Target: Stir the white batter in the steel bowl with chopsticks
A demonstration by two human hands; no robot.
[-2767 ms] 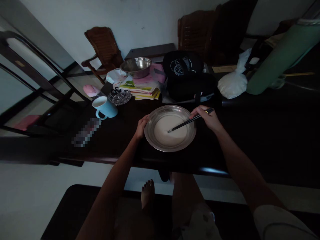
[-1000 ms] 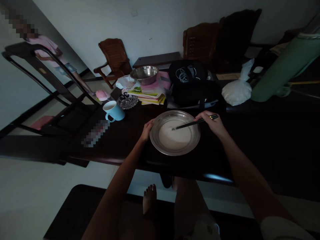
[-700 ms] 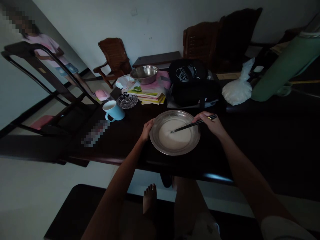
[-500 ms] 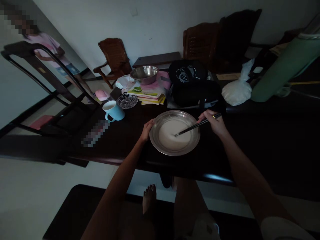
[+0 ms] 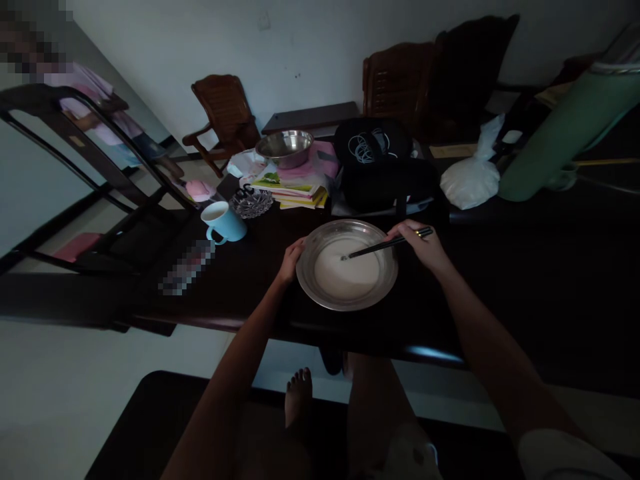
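A shallow metal bowl (image 5: 310,288) stands on the dark table (image 5: 240,287) in front of me. Inside it lies a whitish liquid (image 5: 347,277). My left hand (image 5: 291,260) grips the bowl's left rim, fingers closed against its outer side. Dark chopsticks (image 5: 383,245) are held in my right hand (image 5: 420,245), slanting down to the left. Their tips dip into the liquid near the bowl's middle. Whether the pair is pressed fully together is hard to make out.
Left of the bowl are a light blue mug (image 5: 229,223) and a glass ashtray (image 5: 253,203). Behind sit stacked books (image 5: 295,193), a second metal bowl (image 5: 286,152), black cases (image 5: 385,187), a tied bag of white powder (image 5: 470,183) and a green flask (image 5: 555,140). A person (image 5: 95,110) stands far left.
The chopstick tips have moved slightly left and up within the liquid, and my right hand has shifted the same way. My left hand stays on the rim.
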